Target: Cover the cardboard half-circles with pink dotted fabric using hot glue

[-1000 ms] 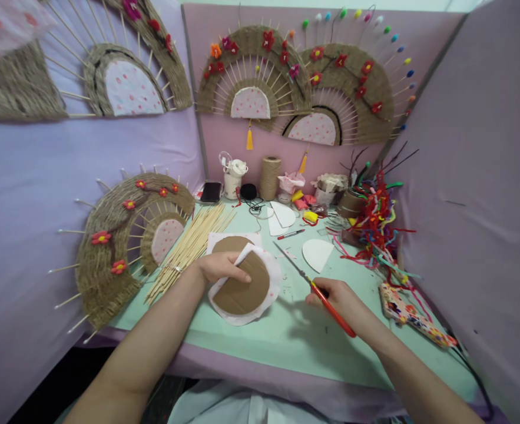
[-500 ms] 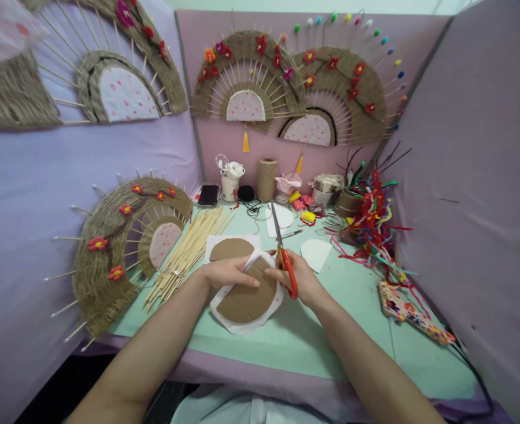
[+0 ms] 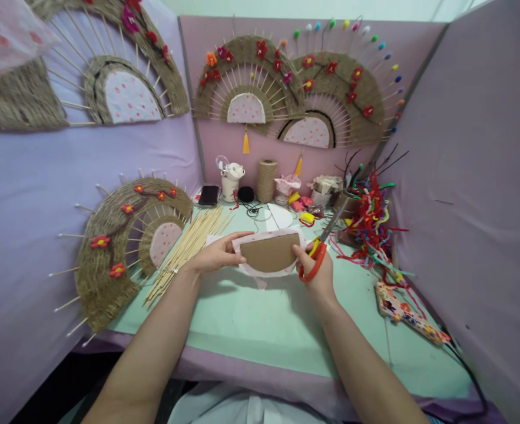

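**Two hands lift a cardboard half-circle off the bench**

The left hand (image 3: 215,254) pinches the left end of a cardboard half-circle (image 3: 269,252). Its fingers are closed on the edge, with the thumb on top. The right hand (image 3: 317,272) pinches the right end the same way. So the piece hangs between both hands, above the green bench (image 3: 260,324), with its flat edge up. Held at both ends like this, it stays level and its brown face shows to the person.

White cloth (image 3: 260,273) with pink dots sticks out around the cardboard. It looks wrapped round from the back, and a small bit hangs down.

The right hand also has the scissors (image 3: 319,253). The orange handles sit looped on its fingers, and the blades point up and away to the far right, clear of the cloth. That way the fingertips are free to hold the piece.

A bundle of thin sticks (image 3: 189,250) lies on the left of the bench. Beside it leans a finished straw fan (image 3: 122,247) with red flowers. A spool of twine (image 3: 266,179) stands at the far edge. Bright fuzzy wires (image 3: 372,227) pile up on the right.
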Tool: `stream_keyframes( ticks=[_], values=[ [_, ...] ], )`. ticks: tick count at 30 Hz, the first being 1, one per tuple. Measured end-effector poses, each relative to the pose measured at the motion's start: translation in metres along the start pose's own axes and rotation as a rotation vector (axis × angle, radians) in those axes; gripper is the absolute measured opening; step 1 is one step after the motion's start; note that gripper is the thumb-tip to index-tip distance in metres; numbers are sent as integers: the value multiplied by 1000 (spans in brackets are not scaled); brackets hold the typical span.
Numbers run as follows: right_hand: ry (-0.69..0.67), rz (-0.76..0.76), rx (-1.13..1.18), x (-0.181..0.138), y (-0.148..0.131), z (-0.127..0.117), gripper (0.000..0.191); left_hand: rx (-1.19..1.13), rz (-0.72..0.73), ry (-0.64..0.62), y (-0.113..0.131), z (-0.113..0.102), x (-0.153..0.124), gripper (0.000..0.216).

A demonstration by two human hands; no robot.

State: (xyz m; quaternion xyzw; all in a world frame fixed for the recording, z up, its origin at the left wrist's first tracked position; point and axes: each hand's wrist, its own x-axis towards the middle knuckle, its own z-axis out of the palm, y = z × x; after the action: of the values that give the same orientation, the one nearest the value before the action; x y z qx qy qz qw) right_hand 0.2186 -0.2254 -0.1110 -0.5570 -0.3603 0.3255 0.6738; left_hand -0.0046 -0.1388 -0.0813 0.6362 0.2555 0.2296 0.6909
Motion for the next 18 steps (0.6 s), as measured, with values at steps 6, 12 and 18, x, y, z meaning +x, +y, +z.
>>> stream_keyframes(
  ticks=[6, 12, 18],
  values=[
    [59, -54, 158, 1, 0, -1, 37, -78, 66, 244, -19, 13, 19, 57],
    [51, -121, 185, 2, -1, -1, 35, -156, 376, 514, -17, 14, 23, 33],
    [-12, -130, 101, 2, -12, -6, 33, -240, 382, 560, -1, 5, 8, 32]
  ],
)
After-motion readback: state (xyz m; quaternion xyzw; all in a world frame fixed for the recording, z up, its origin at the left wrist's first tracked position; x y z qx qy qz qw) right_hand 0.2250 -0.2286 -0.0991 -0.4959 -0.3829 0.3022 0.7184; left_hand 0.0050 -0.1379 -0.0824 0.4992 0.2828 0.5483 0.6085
